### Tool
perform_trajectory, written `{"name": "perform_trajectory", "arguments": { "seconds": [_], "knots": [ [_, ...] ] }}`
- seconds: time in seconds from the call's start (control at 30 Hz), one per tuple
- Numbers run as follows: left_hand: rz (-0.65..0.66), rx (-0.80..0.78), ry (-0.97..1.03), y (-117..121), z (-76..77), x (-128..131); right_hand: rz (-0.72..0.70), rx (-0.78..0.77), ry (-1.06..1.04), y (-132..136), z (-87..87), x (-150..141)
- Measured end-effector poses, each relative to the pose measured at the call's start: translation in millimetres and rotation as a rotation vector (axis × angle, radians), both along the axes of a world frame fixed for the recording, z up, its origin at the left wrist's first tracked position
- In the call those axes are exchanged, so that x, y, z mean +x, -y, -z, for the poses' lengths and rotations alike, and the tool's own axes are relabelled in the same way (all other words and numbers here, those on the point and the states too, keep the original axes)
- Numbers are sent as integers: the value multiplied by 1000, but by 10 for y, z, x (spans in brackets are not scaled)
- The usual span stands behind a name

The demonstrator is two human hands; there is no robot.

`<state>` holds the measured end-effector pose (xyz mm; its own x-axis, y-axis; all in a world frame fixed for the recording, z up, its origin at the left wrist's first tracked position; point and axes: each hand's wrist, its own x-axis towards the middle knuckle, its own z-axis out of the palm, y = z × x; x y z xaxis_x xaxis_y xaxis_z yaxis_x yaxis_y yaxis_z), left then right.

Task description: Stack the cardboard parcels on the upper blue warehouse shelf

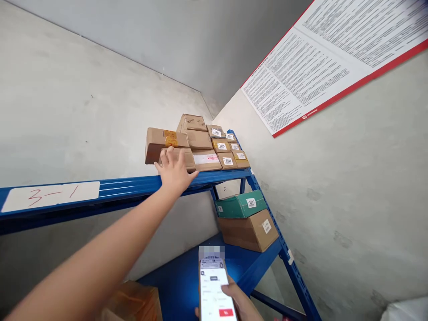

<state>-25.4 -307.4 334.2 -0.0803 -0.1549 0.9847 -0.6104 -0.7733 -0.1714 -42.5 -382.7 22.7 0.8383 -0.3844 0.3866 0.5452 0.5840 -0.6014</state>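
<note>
Bearings are read on a dial facing the person, centred on the left grip [175, 174]. This grip is spread and holds nothing firmly; its fingers lie over the front of the lower carton [189, 162], at twelve o'clock, on the upper shelf [130, 184]. Whether the palm presses on the cardboard cannot be confirmed. At eleven o'clock, a longer taped carton [159, 141] sits on top, its end reaching past the lower one.

Handling, as judged: the lower carton appears stiff-walled, dry and not slippery, and small enough for one hand across its two sides. Its weight is unknown, as are its contents; treat as possibly fragile. The taped carton loads it from above and is better steadied first, held by its sides near the base.

At five o'clock, the right grip [243, 302] is closed around a phone [211, 290], thumb over the screen edge. The phone is judged light, rigid, smooth and breakable; its long edges are the proper hold.

Limits of inspection: the left grip covers much of the lower carton's face, and no label can be read there. Carton depth is not visible. A blurred patch masks the phone's top, and its screen text is illegible. Between six and seven o'clock, an orange-brown package [142, 299] is cut off by the forearm and the lower edge of view.
</note>
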Motion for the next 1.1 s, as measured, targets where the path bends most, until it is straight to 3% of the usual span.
{"name": "perform_trajectory", "arguments": {
  "seconds": [0.13, 0.3, 0.57, 0.67, 0.77, 0.83, 0.9, 1.1],
  "knots": [
    [67, -160, -172, 286, 26, -31, -13, -66, 10, -99, -99, 228],
    [108, -234, -139, 320, -23, -36, -25, -52, 8, -142, -58, 385],
    [156, -221, -86, 44, 6, -40, -70, 54, 0, -172, -42, 311],
    [277, -388, -12, -183, -140, -77, -61, 29, -1, -157, -32, 323],
    [481, -529, -239, -422, -402, -61, -46, 4, 20, -143, -15, 375],
    [586, -429, -442, -529, -549, -15, -37, 11, 33, -142, -10, 400],
    [588, -306, -509, -577, -616, 53, -26, 32, 40, -148, -12, 398],
    [468, -122, -398, -544, -533, 270, -88, 62, -16, -193, -28, 233]
  ]
}}
